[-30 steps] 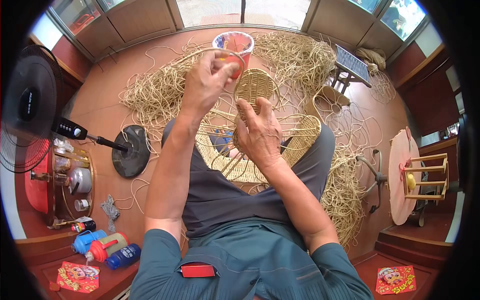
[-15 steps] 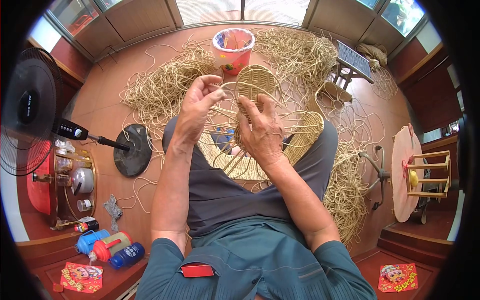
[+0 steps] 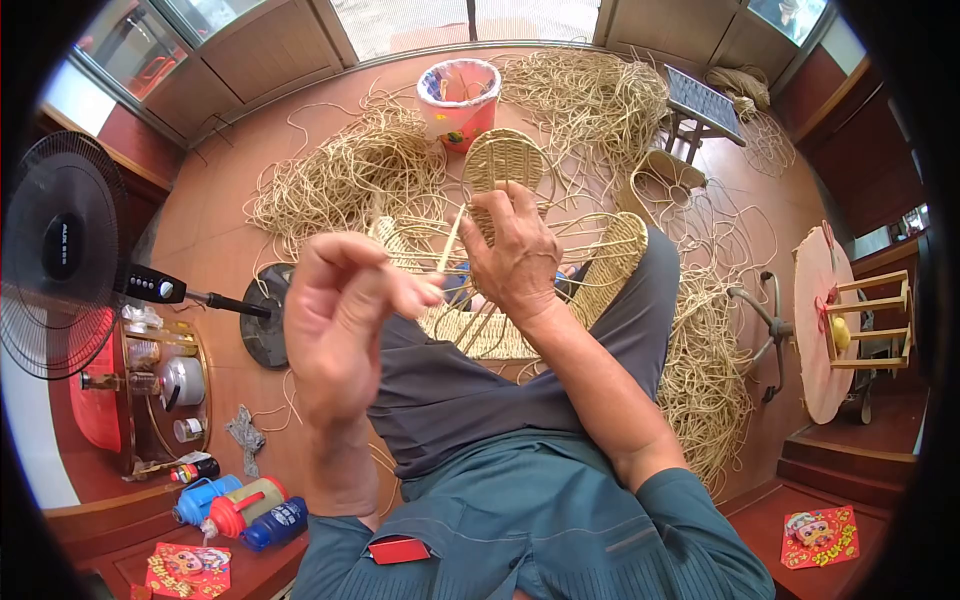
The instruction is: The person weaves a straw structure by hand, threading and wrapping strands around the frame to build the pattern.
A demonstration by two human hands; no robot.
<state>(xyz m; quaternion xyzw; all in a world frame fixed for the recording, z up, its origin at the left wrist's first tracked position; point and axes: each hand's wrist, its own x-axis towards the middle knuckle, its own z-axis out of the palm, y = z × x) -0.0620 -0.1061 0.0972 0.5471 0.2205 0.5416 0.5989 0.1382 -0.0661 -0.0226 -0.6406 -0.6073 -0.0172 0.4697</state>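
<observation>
A woven straw sole (image 3: 503, 160) stands up in front of my lap. My right hand (image 3: 515, 250) is closed on its lower part, fingers over the weave. My left hand (image 3: 345, 310), nearer the camera and lower left, pinches a straw cord (image 3: 453, 240) that stretches up toward the sole. Across my thighs lies a curved woven straw piece (image 3: 490, 337), its right arm (image 3: 612, 265) resting by my right knee. Several loose cords run between its two sides, partly hidden behind my hands.
A pink bucket (image 3: 460, 110) stands ahead between heaps of straw cord (image 3: 350, 180) (image 3: 590, 100). A black fan (image 3: 62, 250) and a rack with jars (image 3: 165, 375) are at left, with bottles (image 3: 270, 522) below. At right are a small stool (image 3: 705, 105) and a round board (image 3: 818, 320).
My left hand has moved down and toward the camera, drawing the cord with it. My right hand stays at the sole. The view has shifted slightly.
</observation>
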